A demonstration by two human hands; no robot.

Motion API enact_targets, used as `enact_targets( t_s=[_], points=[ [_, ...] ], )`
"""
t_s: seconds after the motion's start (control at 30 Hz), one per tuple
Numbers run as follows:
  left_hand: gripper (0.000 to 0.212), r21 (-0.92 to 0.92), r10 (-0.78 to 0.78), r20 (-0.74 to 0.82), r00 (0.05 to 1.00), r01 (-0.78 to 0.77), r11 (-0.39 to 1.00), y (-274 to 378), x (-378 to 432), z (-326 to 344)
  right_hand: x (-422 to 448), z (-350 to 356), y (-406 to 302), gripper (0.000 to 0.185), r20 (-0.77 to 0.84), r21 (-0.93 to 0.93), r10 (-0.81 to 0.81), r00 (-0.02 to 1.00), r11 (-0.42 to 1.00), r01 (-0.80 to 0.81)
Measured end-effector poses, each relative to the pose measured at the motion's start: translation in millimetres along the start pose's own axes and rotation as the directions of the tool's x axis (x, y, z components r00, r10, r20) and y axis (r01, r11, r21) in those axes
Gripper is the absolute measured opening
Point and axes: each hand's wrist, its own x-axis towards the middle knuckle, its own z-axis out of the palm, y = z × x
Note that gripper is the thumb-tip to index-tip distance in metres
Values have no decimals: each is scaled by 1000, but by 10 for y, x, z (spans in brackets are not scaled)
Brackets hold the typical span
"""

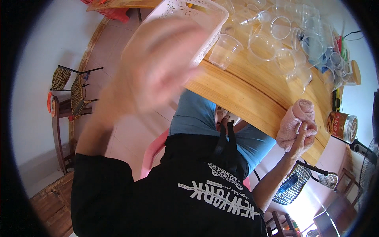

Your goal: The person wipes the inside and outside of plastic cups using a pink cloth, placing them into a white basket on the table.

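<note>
My left hand (162, 62) is raised close to the camera and blurred by motion. It covers much of a white openwork plastic basket (217, 13) on the table's left side; its fingers and anything in them cannot be made out. My right hand (305, 139) grips a rolled pink terry towel (296, 121) at the table's near right edge, thumb pressed on the cloth. Just right of the basket, a clear plastic cup (225, 51) stands apart. Many more clear cups (263, 47) lie and stand across the wooden table (237, 86), some nested in stacks.
Right of the towel is a lidded jar (342, 126) with a red printed label. A round-lidded container (353, 72) sits behind it. Woven chairs (78, 94) are at the left, and another woven seat (291, 183) is at the lower right. A fan (367, 169) stands at the right rim.
</note>
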Motion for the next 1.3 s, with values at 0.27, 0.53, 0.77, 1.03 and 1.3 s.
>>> enact_targets(
  t_s=[0.27, 0.53, 0.77, 1.03, 1.3],
  points=[
    [57, -274, -202, 10, 979, 197, 941, 542, 61, 955, 23, 17, 44, 21, 28, 25, -48, 998, 999, 48],
    [48, -182, -314, -216, 925, 278, 943, 356, 64, 1535, 17, 6, 47, 20, 31, 43, -65, 997, 997, 64],
    [49, -346, -352, -258, 900, 254, 903, 466, -85, 1505, -7, 0, -18, 32, 33, 32, 45, 998, 998, -46],
    [57, -405, -366, -118, 923, 292, 866, 524, -231, 1448, -11, 54, -140, 42, 90, -61, -12, 996, 998, 17],
    [56, -798, -435, 63, 898, 307, 518, 622, -238, 1402, -136, 230, -477, 60, 453, -375, -144, 880, 864, 335]
  ],
)
